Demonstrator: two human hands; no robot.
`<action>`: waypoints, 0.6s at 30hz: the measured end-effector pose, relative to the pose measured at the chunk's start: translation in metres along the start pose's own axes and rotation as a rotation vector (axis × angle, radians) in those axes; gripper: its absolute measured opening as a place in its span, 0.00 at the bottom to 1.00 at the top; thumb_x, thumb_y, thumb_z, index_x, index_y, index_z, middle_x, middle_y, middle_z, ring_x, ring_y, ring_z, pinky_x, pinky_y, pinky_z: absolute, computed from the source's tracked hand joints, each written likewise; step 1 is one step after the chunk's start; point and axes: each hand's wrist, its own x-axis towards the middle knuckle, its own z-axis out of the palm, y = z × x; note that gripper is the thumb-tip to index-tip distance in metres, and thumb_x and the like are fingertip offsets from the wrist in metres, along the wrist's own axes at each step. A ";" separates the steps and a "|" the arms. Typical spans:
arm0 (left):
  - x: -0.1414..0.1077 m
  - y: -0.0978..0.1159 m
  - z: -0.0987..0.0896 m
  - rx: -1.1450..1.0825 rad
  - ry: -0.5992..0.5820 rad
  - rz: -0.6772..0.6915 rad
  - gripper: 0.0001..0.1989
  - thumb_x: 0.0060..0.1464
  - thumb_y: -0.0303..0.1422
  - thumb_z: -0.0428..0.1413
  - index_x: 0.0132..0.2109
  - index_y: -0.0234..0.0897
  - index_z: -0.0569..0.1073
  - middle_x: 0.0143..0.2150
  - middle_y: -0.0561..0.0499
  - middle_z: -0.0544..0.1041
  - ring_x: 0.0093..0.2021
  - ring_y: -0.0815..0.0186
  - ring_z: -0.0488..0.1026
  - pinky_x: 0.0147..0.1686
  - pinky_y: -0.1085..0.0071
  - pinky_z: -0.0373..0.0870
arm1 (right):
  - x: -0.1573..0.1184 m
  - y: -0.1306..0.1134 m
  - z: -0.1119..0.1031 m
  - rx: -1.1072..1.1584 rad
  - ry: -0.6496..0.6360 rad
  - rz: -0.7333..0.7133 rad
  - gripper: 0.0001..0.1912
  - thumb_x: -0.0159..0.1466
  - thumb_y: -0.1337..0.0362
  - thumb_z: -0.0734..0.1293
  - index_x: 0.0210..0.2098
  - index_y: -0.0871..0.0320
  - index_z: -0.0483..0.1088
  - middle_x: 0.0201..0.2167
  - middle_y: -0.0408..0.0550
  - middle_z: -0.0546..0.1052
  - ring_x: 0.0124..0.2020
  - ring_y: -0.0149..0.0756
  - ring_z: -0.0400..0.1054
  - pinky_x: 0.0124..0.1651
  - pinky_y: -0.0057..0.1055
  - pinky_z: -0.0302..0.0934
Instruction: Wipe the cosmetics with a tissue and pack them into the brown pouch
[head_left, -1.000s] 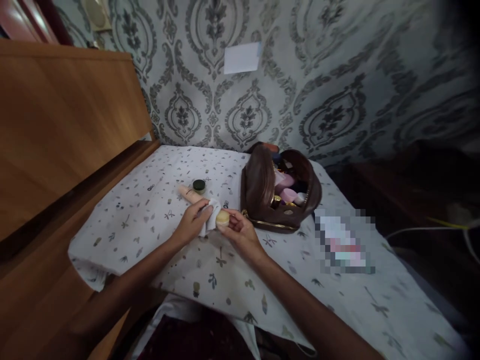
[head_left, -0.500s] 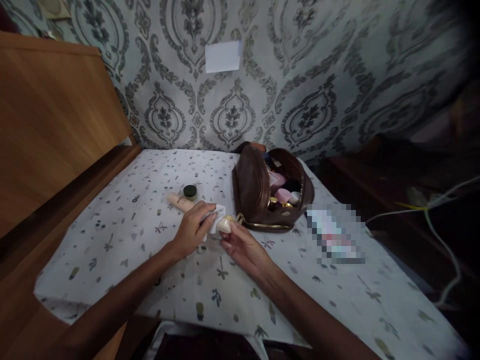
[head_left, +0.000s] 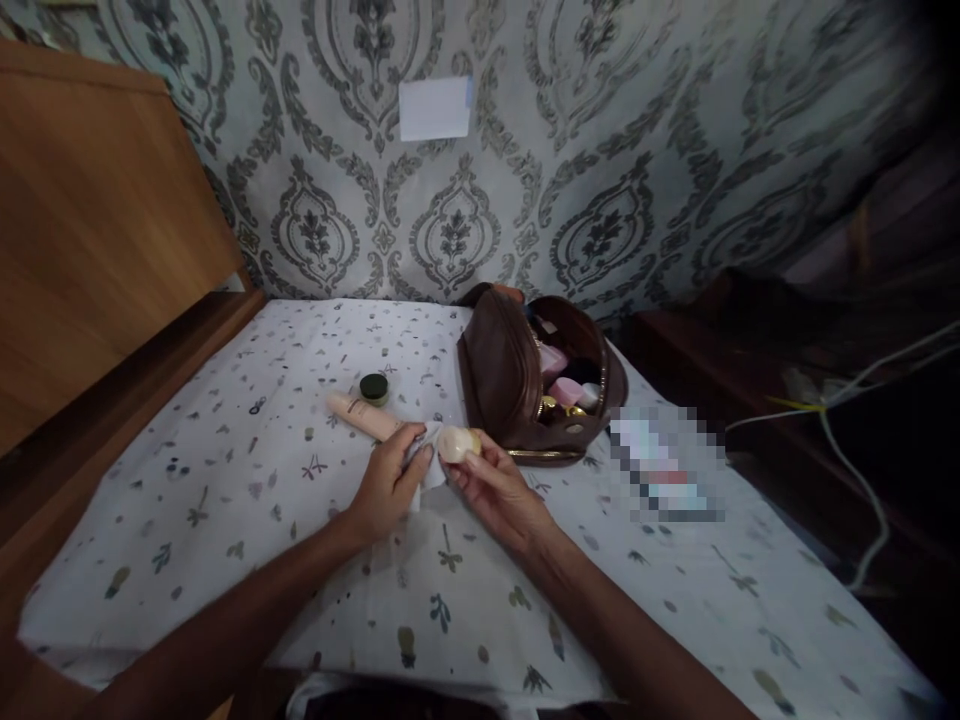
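Closest in, both hands are near each other over the tabletop (head_left: 480, 610), which has a patterned cover. The right hand (head_left: 506, 500) has its fingers closed around a small cream-coloured jar (head_left: 457, 446). The left hand (head_left: 386, 485) pinches a white cloth (head_left: 433, 472) right beside it; whether cloth and jar touch is hard to tell. What has just changed is the jar's angle: upright a second ago, it now lies tipped over in the fingers, so its pale rounded end points toward the cloth side.

Just beyond the left hand, a peach tube (head_left: 364, 414) lies flat, with a dark-lidded pot (head_left: 373, 389) beside it. To the right, a brown bag (head_left: 495, 370) gapes open, showing a pink container (head_left: 565, 391) among other small items. A blurred-out item (head_left: 667, 468) lies beside the bag. Farthest off, a white card (head_left: 435, 109) shows against the patterned wall (head_left: 510, 190).
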 end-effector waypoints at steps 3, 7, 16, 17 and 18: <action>0.001 -0.001 -0.001 0.000 0.007 -0.008 0.12 0.66 0.38 0.50 0.49 0.36 0.71 0.38 0.50 0.76 0.37 0.65 0.71 0.40 0.70 0.68 | -0.001 -0.001 0.002 -0.056 0.012 -0.027 0.21 0.48 0.59 0.82 0.39 0.52 0.74 0.35 0.41 0.79 0.32 0.30 0.71 0.34 0.25 0.67; 0.000 0.000 -0.004 0.000 0.010 0.048 0.13 0.68 0.36 0.47 0.52 0.37 0.72 0.46 0.46 0.78 0.45 0.62 0.73 0.48 0.68 0.69 | -0.002 -0.001 0.005 -0.175 0.037 -0.082 0.25 0.47 0.59 0.82 0.43 0.52 0.75 0.34 0.41 0.79 0.31 0.30 0.70 0.33 0.25 0.65; -0.001 0.008 -0.009 0.177 0.023 0.458 0.15 0.65 0.23 0.48 0.53 0.41 0.74 0.43 0.49 0.77 0.45 0.65 0.75 0.45 0.70 0.72 | -0.002 0.004 0.003 -0.081 0.052 -0.067 0.26 0.43 0.54 0.83 0.36 0.55 0.73 0.28 0.38 0.79 0.28 0.28 0.71 0.30 0.24 0.61; -0.001 0.009 -0.010 0.196 0.017 0.481 0.15 0.64 0.23 0.48 0.52 0.40 0.74 0.42 0.49 0.76 0.43 0.66 0.75 0.43 0.71 0.72 | -0.003 0.004 0.003 -0.061 0.053 -0.063 0.26 0.43 0.54 0.83 0.36 0.55 0.72 0.28 0.38 0.79 0.27 0.28 0.71 0.30 0.23 0.60; 0.000 0.010 -0.011 0.214 0.013 0.495 0.15 0.63 0.22 0.49 0.51 0.40 0.74 0.41 0.50 0.76 0.41 0.66 0.75 0.41 0.71 0.72 | -0.004 0.004 0.003 -0.045 0.053 -0.057 0.26 0.43 0.55 0.83 0.35 0.55 0.72 0.28 0.38 0.79 0.27 0.27 0.71 0.29 0.22 0.60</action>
